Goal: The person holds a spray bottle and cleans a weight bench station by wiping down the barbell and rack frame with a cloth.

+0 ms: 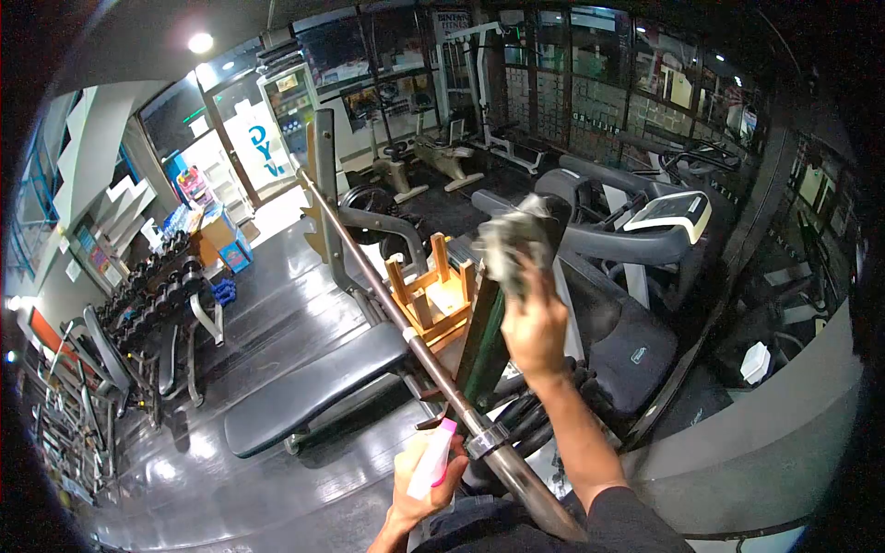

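Pink-capped white plastic spray bottle sits closest to the viewer, just left of the near end of the long brown steel barbell; the left hand wraps its fingers closed around the bottle's body. Its contents cannot be seen through the opaque wall. Just right of the barbell and farther up, the right hand grips a crumpled grey cloth, fingers bunched tight into it, pressing it to the top of a dark green upright post. By judgement, wiping is under way on that post; no surface shows clearly whether it is already cleaned, so the share done cannot be told. Left of the barbell lies the black padded bench. Beyond the barbell's middle stands a small wooden stool, upturned. Far left of the barbell, a rack of black dumbbells lines the wall.
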Demonstrator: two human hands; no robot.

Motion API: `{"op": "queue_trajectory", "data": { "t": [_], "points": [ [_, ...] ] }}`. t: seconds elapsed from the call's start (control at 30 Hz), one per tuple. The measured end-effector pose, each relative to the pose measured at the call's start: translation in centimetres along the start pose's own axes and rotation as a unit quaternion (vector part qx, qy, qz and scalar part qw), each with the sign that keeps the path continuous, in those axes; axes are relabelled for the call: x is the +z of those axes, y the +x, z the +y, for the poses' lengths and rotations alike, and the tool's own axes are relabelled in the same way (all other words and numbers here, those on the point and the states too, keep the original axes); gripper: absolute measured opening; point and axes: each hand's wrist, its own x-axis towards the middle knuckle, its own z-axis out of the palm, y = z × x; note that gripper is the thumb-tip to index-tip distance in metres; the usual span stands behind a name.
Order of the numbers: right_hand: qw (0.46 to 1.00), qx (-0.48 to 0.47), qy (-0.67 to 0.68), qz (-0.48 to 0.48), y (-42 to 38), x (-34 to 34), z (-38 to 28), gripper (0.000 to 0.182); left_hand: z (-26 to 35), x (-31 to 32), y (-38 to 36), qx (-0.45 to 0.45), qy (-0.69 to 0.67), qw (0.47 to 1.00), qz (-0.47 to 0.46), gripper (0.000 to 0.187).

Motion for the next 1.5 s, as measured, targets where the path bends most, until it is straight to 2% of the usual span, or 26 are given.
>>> {"op": "queue_trajectory", "data": {
  "t": [0.03,0.07,0.1,0.17,0.2,0.27,0.37,0.47,0.5,0.57,0.6,0.63,0.73,0.8,0.9,0.97,1.03,1.07,1.13,1.17,1.23,1.27,1.3,1.37,1.4,1.5],
  "points": [
    [0.996,0.025,-0.049,-0.071,0.3,0.7,-1.1,0.058,0.3,-0.1,0.0,0.007,0.007,1.000,-0.016,0.024],
    [0.996,-0.004,-0.084,0.002,-0.2,1.7,-1.9,0.065,0.6,-0.2,0.0,0.013,0.014,0.999,-0.033,0.024],
    [0.998,0.031,-0.031,-0.042,-1.2,1.8,-1.7,0.060,0.8,-0.4,-0.1,0.014,0.014,0.999,-0.035,0.024],
    [0.999,0.018,0.037,-0.001,-3.6,2.3,-1.0,0.054,1.0,-0.5,-0.3,-0.005,-0.005,0.999,-0.042,0.022],
    [0.996,0.061,0.046,-0.054,-6.3,2.4,-1.0,0.047,1.1,-0.6,-0.1,0.002,-0.003,0.999,-0.044,0.022],
    [0.993,-0.007,0.014,-0.114,-11.3,3.5,0.9,0.049,0.9,-0.8,0.1,0.009,-0.001,0.998,-0.054,0.022],
    [0.959,0.013,0.201,-0.200,-11.8,1.1,1.8,0.055,0.7,-1.0,0.3,0.014,-0.011,0.998,-0.059,0.022],
    [0.857,0.230,0.306,-0.346,-12.2,-0.8,3.4,0.041,0.7,-1.0,0.0,0.008,-0.033,0.998,-0.059,0.021],
    [0.875,0.254,0.263,-0.318,-13.1,-0.8,4.3,0.035,0.7,-0.9,0.1,0.006,-0.041,0.998,-0.057,0.020],
    [0.885,0.253,0.363,-0.143,-10.6,-1.3,3.2,0.035,1.0,-1.0,0.1,0.009,-0.024,0.998,-0.065,0.020],
    [0.920,0.292,0.213,-0.150,-11.1,-1.6,4.6,0.034,1.1,-0.9,0.0,0.004,-0.005,0.997,-0.073,0.020],
    [0.942,0.213,0.258,-0.036,-6.5,-3.1,1.5,0.033,1.1,-0.8,-0.1,0.003,-0.008,0.997,-0.074,0.020],
    [0.991,-0.044,0.102,0.074,1.5,-3.9,0.3,0.040,1.1,-0.6,-0.2,-0.025,-0.027,0.996,-0.086,0.022],
    [0.988,-0.130,-0.082,0.013,6.2,-3.8,-0.7,0.051,0.9,-0.4,-0.3,0.040,-0.020,0.997,-0.069,0.017],
    [0.965,-0.209,-0.139,-0.072,8.1,-0.4,-0.2,0.038,0.4,-0.5,-1.1,0.013,-0.024,0.998,-0.063,0.017],
    [0.966,-0.218,-0.121,-0.065,8.0,-0.2,-1.3,0.032,0.1,-0.6,-1.5,-0.008,-0.039,0.998,-0.056,0.016],
    [0.981,-0.149,-0.048,-0.117,7.3,-0.4,-2.1,0.033,0.1,-0.6,-1.8,-0.030,-0.057,0.997,-0.049,0.016],
    [0.980,-0.155,0.050,-0.117,6.5,0.2,-2.4,0.031,0.2,-0.7,-1.8,-0.024,-0.042,0.998,-0.042,0.016],
    [0.981,-0.178,0.017,-0.068,3.2,1.4,-2.9,0.026,0.3,-0.7,-1.7,-0.019,-0.029,0.999,-0.035,0.016],
    [0.978,-0.183,0.013,-0.102,1.4,1.5,-3.4,0.028,0.3,-0.6,-1.7,0.005,-0.014,1.000,-0.025,0.017],
    [0.944,0.013,0.149,-0.293,-3.6,2.1,-4.3,0.032,0.3,-0.6,-1.9,0.028,0.002,0.999,-0.014,0.017],
    [0.943,-0.035,0.189,-0.272,-5.8,3.6,-3.4,0.036,0.3,-0.8,-2.3,0.010,-0.009,1.000,-0.013,0.018],
    [0.953,-0.177,0.140,-0.203,-8.9,5.7,-1.3,0.040,0.3,-0.9,-2.4,-0.008,-0.020,1.000,-0.010,0.018],
    [0.902,-0.041,0.245,-0.354,-9.3,2.8,-2.8,0.051,0.0,-1.0,-2.9,-0.033,-0.027,0.999,-0.002,0.017],
    [0.869,0.047,0.214,-0.444,-8.6,1.8,-3.1,0.051,-0.1,-1.2,-3.3,-0.063,-0.035,0.997,0.001,0.017],
    [0.876,0.060,0.403,-0.258,-6.0,0.7,-2.2,0.041,-0.7,-1.6,-3.5,-0.065,0.009,0.997,-0.030,0.027]
  ]
}}
